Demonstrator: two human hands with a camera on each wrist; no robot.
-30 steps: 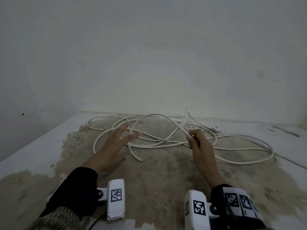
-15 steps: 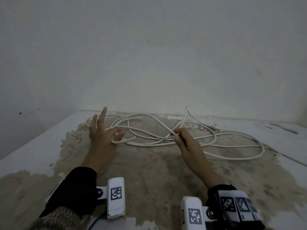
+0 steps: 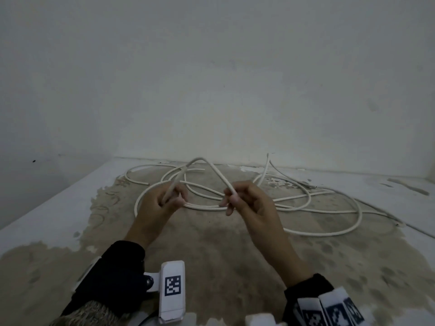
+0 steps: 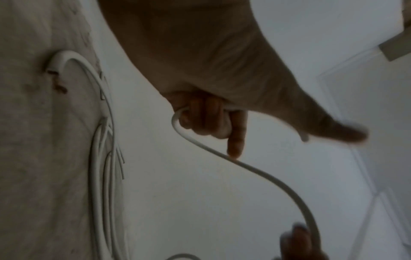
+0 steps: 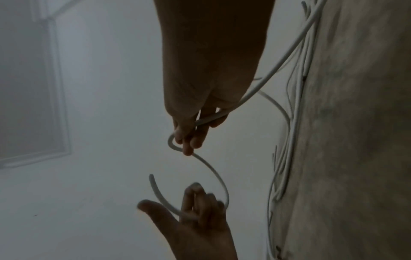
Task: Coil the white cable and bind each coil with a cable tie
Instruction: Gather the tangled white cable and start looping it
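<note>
- The left hand, flat on the tabletop a second ago, now has its grip curled round the white cable.
- The right hand still pinches the same cable.
- A span arches raised between them; the rest sprawls toward the tabletop's far edge.
- Coiling looks ready to begin; no cable tie shows.
</note>
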